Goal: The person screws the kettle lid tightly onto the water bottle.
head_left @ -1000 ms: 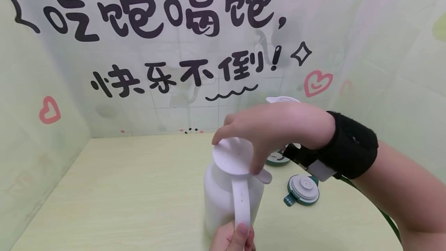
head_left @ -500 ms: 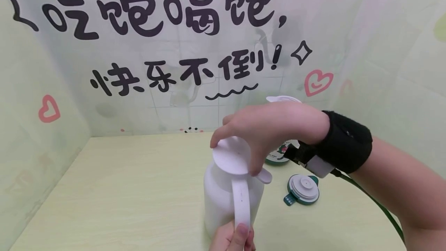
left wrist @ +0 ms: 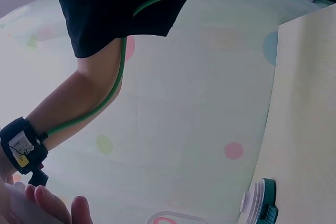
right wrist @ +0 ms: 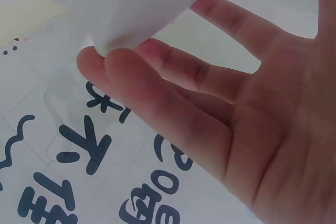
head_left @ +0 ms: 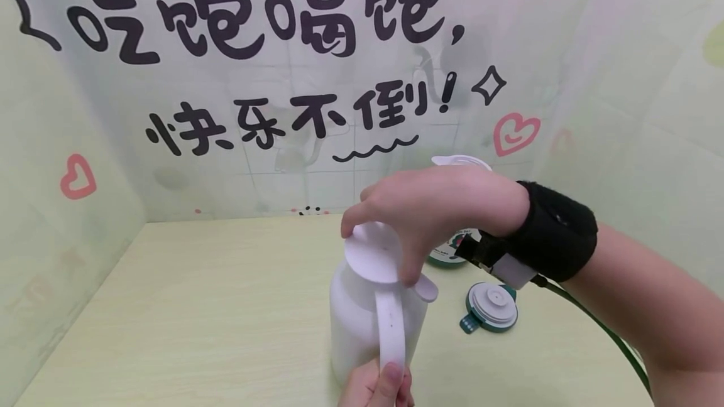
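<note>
A white jug (head_left: 353, 319) with a round white lid (head_left: 370, 256) stands on the table, its handle towards me. My left hand (head_left: 376, 385) grips the lower part of the handle (head_left: 390, 325), thumb on top. From above, my right hand (head_left: 430, 206) holds the lid by its edge, with fingers at the far left side and thumb at the right, near a small rounded tab (head_left: 427, 289). In the right wrist view, the fingertips (right wrist: 128, 64) press against the white lid's edge. Fingers of the left hand (left wrist: 58, 205) show at the bottom left of the left wrist view.
A grey and green screw lid (head_left: 492, 308) lies on the table (head_left: 198, 313) right of the jug. Behind my right hand stands a printed container (head_left: 449, 257) with a green base, mostly hidden. A green cable (head_left: 599, 325) runs from the right wrist strap (head_left: 557, 231).
My right wrist and forearm have shifted slightly left, the fingers staying on the jug's lid. The left hand keeps its hold on the handle.
</note>
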A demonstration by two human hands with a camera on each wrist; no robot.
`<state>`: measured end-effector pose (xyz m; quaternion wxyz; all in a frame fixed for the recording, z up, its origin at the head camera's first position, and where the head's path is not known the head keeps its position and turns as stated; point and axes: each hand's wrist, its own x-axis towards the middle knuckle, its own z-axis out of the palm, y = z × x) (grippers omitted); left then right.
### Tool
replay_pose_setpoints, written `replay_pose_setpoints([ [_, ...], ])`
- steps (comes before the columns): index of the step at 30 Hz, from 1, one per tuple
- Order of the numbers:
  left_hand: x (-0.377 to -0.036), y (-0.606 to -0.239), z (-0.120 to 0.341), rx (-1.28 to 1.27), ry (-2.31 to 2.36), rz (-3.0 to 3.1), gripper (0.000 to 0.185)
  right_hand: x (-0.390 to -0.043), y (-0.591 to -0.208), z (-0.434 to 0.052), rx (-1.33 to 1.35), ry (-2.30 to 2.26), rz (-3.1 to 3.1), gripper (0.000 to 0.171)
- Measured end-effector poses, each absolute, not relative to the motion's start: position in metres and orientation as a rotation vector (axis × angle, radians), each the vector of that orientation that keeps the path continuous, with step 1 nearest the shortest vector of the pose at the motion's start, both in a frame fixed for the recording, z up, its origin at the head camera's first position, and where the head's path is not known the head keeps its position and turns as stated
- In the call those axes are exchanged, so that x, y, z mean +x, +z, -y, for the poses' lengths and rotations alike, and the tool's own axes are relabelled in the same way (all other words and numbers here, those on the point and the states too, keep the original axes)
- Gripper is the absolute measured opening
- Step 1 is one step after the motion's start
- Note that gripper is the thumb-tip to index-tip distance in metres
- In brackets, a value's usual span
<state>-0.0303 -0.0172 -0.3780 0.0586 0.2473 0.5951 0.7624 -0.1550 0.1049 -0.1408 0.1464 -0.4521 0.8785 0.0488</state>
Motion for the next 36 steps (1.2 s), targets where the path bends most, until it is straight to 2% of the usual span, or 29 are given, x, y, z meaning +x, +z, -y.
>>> replay_pose_setpoints([
  [36,-0.029,-0.3774,0.0154,0.737,2.332,-1.761,0.035,-0.1547,-0.1402,-0.0982,-1.232,0.172,-2.521,0.067],
])
